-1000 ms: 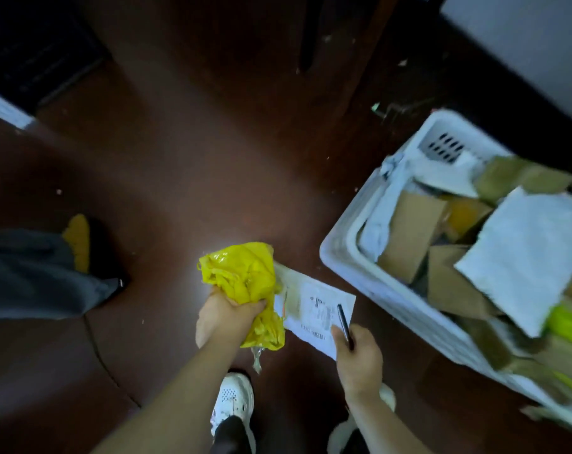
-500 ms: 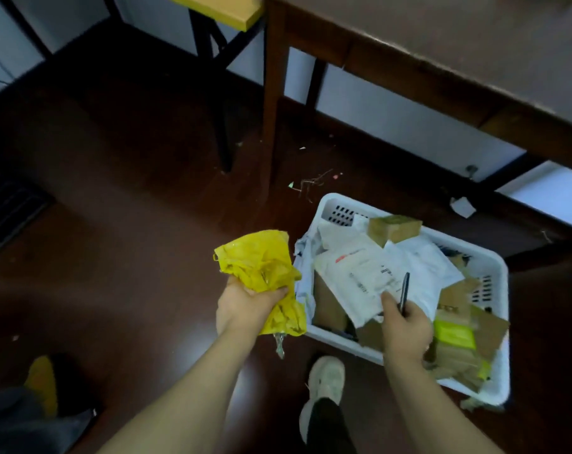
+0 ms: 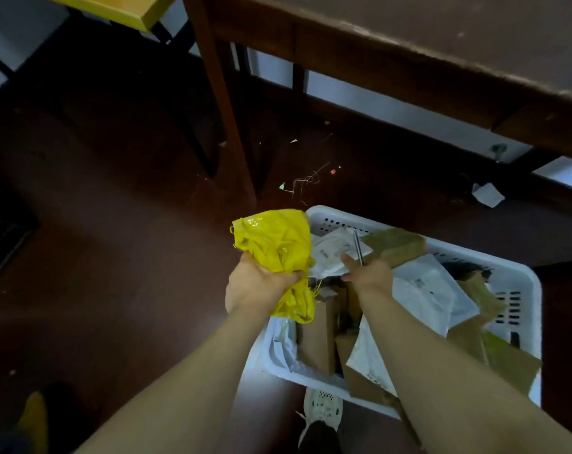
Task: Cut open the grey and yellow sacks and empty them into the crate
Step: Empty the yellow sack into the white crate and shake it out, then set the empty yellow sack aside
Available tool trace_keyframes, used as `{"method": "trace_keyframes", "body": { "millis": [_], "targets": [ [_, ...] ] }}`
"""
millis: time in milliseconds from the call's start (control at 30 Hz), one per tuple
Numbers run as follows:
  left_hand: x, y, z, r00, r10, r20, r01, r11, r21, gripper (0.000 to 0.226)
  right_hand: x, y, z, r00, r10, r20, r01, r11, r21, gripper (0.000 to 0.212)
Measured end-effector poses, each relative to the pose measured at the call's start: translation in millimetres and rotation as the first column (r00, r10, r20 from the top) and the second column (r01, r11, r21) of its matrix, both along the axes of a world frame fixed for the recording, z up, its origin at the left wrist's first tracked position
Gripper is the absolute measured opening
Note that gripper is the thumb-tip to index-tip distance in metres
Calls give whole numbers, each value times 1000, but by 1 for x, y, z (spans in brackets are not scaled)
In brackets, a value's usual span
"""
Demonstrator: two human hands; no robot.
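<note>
I saw L hand clenched round the crumpled yellow sack, held just beside the white crate, at its left rim. R hand gripped a slim dark tool, tip up, over the crate's white parcels & cardboard boxes.

Dim, soft frame (edges bowed); light pools on floor.

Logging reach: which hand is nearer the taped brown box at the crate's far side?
Right. The right hand, holding a thin tool, sits beside the box; the left hand grips the yellow sack further left, by the crate's rim.
</note>
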State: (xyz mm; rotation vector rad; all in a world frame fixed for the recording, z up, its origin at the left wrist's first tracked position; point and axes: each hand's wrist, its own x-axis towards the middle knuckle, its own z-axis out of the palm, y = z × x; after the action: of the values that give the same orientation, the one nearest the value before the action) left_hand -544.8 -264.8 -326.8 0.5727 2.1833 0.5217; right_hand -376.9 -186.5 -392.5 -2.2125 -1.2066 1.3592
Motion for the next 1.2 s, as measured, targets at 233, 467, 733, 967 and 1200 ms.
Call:
{"method": "trace_keyframes", "body": {
  "millis": [233,467,733,967,1200],
  "targets": [
    [19,24,33,997,-77,20,77,997,-22,71,34,-23,48,948,-217,-234,204,976,-79,19],
    [48,13,87,966,-249,64,248,968,24,70,67,-63,137,756,-500,-422,450,866,-220,39],
    [115,-42,196,783,-616,92,571,769,287,58,97,-196,254,537,-673,-508,751,656,-75,32],
    [235,-138,272,466,-877,121,786,472,399,62,151,-341,338,306,-635,-709,913,406,30,22],
    [372,-300,311,208,-963,169,872,261,415,42,240,-523,362,80,-690,-719,997,52,61,51]
  ]
}}
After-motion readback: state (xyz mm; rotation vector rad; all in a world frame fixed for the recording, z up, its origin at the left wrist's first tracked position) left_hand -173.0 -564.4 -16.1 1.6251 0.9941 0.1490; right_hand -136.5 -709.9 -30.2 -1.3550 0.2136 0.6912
